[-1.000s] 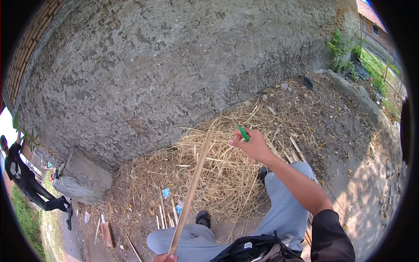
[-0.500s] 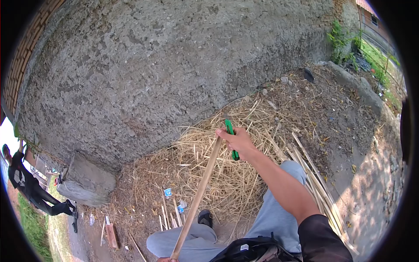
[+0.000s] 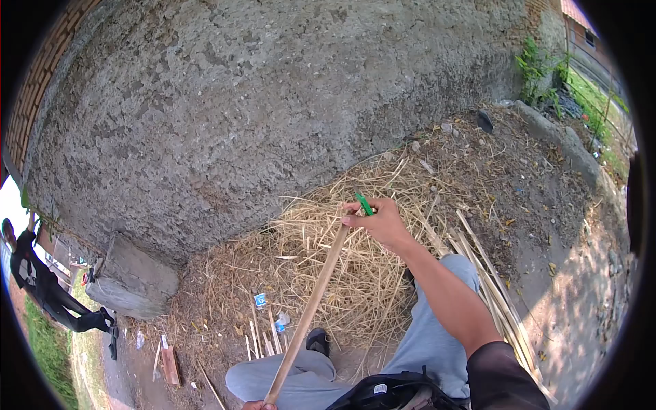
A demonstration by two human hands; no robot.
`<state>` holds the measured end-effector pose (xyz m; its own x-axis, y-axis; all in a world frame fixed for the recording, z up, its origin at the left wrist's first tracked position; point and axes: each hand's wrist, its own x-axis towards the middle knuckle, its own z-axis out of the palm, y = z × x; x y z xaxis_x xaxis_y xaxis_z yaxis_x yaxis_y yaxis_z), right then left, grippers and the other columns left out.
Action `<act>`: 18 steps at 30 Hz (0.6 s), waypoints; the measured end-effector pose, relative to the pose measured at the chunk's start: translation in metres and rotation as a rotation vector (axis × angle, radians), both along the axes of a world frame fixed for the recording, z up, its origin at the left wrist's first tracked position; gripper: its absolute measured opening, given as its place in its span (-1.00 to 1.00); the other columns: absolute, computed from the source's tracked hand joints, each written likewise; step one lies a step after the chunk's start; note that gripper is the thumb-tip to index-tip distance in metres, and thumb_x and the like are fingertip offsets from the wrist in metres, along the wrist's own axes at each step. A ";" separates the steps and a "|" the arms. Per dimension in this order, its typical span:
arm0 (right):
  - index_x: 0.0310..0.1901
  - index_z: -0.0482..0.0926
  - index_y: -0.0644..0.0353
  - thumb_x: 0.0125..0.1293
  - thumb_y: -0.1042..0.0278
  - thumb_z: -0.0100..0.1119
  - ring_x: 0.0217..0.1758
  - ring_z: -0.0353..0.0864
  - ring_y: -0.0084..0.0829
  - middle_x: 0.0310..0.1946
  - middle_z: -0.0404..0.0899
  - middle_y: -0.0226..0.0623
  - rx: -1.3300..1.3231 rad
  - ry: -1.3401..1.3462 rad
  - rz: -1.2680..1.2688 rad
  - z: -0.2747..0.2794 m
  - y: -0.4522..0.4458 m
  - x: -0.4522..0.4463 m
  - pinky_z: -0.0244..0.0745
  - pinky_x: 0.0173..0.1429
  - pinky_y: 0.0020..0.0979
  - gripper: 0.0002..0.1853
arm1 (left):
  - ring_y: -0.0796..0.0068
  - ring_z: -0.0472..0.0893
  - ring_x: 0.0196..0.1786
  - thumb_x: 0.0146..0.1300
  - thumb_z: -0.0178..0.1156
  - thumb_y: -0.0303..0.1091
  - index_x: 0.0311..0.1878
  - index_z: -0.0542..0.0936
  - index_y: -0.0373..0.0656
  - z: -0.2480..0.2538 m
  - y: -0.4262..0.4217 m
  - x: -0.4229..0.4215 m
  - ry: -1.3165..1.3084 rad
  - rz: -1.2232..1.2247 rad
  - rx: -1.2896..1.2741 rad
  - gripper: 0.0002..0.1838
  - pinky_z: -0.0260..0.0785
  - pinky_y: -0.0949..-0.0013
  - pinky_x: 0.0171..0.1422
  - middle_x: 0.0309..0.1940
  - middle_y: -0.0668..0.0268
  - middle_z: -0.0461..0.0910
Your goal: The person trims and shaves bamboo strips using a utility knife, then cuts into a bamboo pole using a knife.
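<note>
A long, flat bamboo strip (image 3: 309, 312) runs slantwise from the bottom edge up to the middle of the head view. At its lower end my left hand (image 3: 260, 405) is closed round it, mostly cut off by the frame edge. My right hand (image 3: 384, 223) is closed on a green utility knife (image 3: 365, 203) at the strip's upper end, where thumb and fingers also touch the strip. The knife's blade cannot be made out. Beneath the right hand spreads a heap of pale shavings (image 3: 362, 287).
Several loose strips (image 3: 495, 294) lie right of my knee, and short pieces (image 3: 263, 338) near my shoe (image 3: 318, 342). A rough wall (image 3: 273, 102) rises ahead. A wooden-handled blade (image 3: 170, 365) and a concrete block (image 3: 133, 277) are at left. A person in dark clothes (image 3: 51, 294) stands farther left.
My right hand has turned the green knife, so it now tilts differently and less of it shows below the hand. My left hand still grips the strip's lower end.
</note>
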<state>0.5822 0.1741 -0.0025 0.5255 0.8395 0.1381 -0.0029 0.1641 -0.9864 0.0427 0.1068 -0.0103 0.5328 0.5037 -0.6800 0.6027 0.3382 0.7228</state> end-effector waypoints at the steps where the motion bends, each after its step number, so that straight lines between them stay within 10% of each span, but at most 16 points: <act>1: -0.10 0.75 0.25 0.10 0.34 0.54 -0.17 0.66 -0.39 -0.13 0.72 -0.17 -0.021 -0.049 -0.025 -0.004 0.001 0.002 0.53 -0.01 -0.25 -0.67 | 0.71 0.29 -0.55 0.55 0.00 -0.09 -0.28 0.51 0.00 -0.004 -0.003 -0.002 0.001 0.000 0.000 -0.71 0.11 0.56 -0.49 -0.59 0.57 0.32; 9: -0.16 0.77 0.27 0.08 0.29 0.55 -0.15 0.67 -0.37 -0.14 0.71 -0.15 0.007 -0.141 -0.038 -0.001 -0.003 0.006 0.52 -0.02 -0.29 -0.68 | 0.69 0.30 -0.53 0.55 -0.04 -0.03 -0.35 0.51 -0.07 0.005 -0.019 0.014 0.101 -0.081 0.474 -0.61 0.16 0.47 -0.47 -0.61 0.55 0.33; 18: -0.17 0.74 0.25 0.11 0.30 0.55 -0.35 0.60 -0.60 -0.33 0.68 -0.38 -0.136 -0.204 0.029 0.034 -0.031 0.003 0.47 -0.23 -0.46 -0.70 | 0.60 0.35 -0.49 0.53 0.00 -0.13 -0.32 0.53 -0.14 -0.017 -0.021 -0.008 0.086 0.084 0.453 -0.66 0.22 0.39 -0.41 -0.60 0.48 0.38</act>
